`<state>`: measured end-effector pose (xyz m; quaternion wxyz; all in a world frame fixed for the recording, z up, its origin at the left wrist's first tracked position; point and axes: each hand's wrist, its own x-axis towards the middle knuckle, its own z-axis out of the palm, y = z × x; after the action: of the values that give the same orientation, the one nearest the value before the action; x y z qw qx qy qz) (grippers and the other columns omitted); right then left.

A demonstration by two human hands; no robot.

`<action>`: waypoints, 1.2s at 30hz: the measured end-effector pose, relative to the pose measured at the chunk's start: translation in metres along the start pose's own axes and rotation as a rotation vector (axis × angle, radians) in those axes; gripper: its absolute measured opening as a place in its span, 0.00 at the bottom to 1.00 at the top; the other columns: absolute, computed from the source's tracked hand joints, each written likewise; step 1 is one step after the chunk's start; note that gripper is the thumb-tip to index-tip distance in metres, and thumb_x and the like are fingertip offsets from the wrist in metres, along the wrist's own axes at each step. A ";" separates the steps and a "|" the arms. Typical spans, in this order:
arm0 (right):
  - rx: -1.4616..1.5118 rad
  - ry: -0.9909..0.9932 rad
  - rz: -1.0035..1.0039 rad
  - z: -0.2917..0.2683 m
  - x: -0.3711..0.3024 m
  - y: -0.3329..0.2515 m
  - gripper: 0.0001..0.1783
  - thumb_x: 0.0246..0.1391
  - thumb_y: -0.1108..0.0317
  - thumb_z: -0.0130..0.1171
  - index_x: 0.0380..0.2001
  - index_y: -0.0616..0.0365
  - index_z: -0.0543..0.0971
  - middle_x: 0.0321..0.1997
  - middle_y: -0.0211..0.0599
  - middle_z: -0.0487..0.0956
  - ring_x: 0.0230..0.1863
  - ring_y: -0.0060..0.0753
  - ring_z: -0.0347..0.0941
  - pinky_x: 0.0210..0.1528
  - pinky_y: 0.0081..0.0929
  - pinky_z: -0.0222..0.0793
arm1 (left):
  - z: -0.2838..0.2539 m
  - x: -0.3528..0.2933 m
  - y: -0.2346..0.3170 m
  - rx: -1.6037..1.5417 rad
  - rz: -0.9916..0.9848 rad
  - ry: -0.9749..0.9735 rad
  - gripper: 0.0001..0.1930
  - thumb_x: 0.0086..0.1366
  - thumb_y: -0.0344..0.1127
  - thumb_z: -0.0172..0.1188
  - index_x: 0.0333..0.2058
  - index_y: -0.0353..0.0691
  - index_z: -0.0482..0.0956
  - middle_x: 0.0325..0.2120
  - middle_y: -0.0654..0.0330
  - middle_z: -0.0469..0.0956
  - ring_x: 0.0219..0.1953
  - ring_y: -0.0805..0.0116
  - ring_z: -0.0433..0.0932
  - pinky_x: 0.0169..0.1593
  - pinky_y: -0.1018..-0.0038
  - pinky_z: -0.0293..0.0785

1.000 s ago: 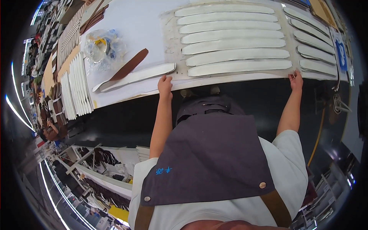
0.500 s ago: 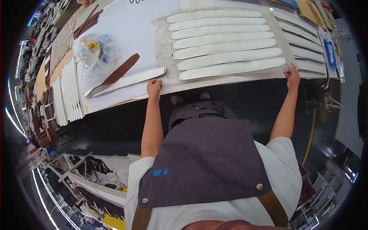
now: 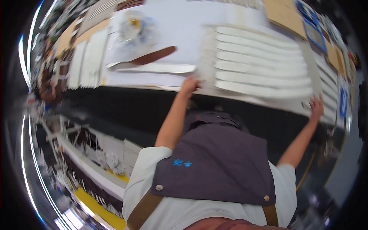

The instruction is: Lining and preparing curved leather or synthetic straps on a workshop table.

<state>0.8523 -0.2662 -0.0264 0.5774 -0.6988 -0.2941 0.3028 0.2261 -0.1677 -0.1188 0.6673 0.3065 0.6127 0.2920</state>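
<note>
Several long white strips [image 3: 260,66] with notched ends lie in rows on a pale, smudged sheet [image 3: 207,57] on the table. My left hand [image 3: 190,86] is at the table's front edge, near the sheet's lower left corner. Its fingers are curled; blur hides whether anything is pinched in them. Just beyond it lie a single white strip [image 3: 161,68] and a brown strip [image 3: 153,56] with a pale end. My right hand [image 3: 316,108] is by the sheet's lower right corner, fingers apart, close to the end of the nearest white strip.
A clear plastic bag [image 3: 132,32] with a yellow and blue thing inside stands at the back left. White strips [image 3: 92,57] are stacked at the left. More white strips [image 3: 330,88], a blue item [image 3: 343,100] and tan boards [image 3: 285,17] are at the right. Behind me stands a rack [image 3: 92,165].
My view has turned, so the table and both hands appear further right, and the picture is blurred. The fingers of my right hand look more spread. The strips stay in their rows.
</note>
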 end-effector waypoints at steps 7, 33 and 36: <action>0.012 0.063 -0.004 -0.028 0.006 -0.029 0.24 0.57 0.67 0.46 0.57 0.56 0.63 0.54 0.41 0.70 0.52 0.39 0.68 0.54 0.30 0.61 | 0.045 -0.040 0.016 -0.078 0.235 -0.008 0.20 0.52 0.31 0.56 0.46 0.39 0.72 0.26 0.61 0.78 0.18 0.76 0.73 0.23 0.81 0.65; -0.378 -0.139 -0.832 0.083 0.008 -0.115 0.37 0.48 0.56 0.60 0.59 0.53 0.59 0.54 0.56 0.66 0.50 0.52 0.67 0.46 0.55 0.62 | -0.094 -0.212 0.069 -0.309 0.650 0.356 0.14 0.63 0.29 0.47 0.47 0.37 0.72 0.27 0.61 0.79 0.15 0.81 0.68 0.23 0.84 0.67; -0.450 -0.141 -1.085 0.160 0.042 -0.115 0.34 0.50 0.58 0.58 0.58 0.57 0.60 0.46 0.54 0.72 0.46 0.47 0.71 0.40 0.43 0.68 | -0.138 -0.246 0.048 -0.365 0.704 0.514 0.14 0.62 0.29 0.47 0.46 0.35 0.73 0.25 0.61 0.78 0.16 0.81 0.68 0.22 0.84 0.68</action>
<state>0.7502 -0.1153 0.0593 0.4664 -0.5322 -0.7040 -0.0598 0.0685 -0.3182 0.0672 0.3975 0.2911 0.5555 0.6699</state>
